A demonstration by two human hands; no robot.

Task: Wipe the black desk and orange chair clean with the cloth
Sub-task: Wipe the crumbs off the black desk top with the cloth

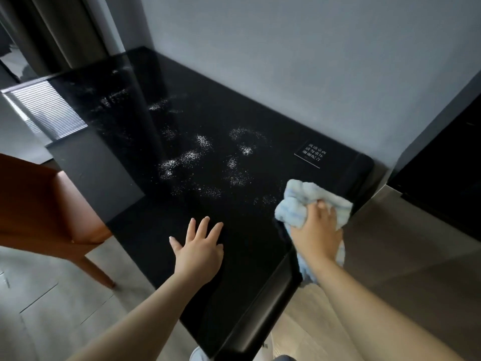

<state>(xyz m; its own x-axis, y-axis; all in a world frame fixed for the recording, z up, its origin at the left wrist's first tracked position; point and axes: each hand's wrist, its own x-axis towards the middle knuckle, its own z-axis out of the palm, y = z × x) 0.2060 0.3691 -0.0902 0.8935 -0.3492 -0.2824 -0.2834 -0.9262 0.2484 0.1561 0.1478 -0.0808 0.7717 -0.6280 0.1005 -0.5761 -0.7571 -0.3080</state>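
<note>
The glossy black desk (145, 230) runs from the near corner toward the grey wall. White powdery patches (197, 157) are scattered over its middle. My right hand (316, 231) grips a bunched light-blue cloth (296, 201) and holds it on the desk's right edge. A tail of the cloth hangs over the edge below my wrist. My left hand (200, 246) lies flat on the desk top, fingers spread. The orange chair (39, 209) stands at the left, close to the desk's side.
A small black sign with white lettering (311, 155) lies on the desk by the wall. A dark cabinet (442, 165) stands at the right. A grey wall (286, 61) backs the desk, with curtains (65, 29) at the far left. Wood flooring lies below.
</note>
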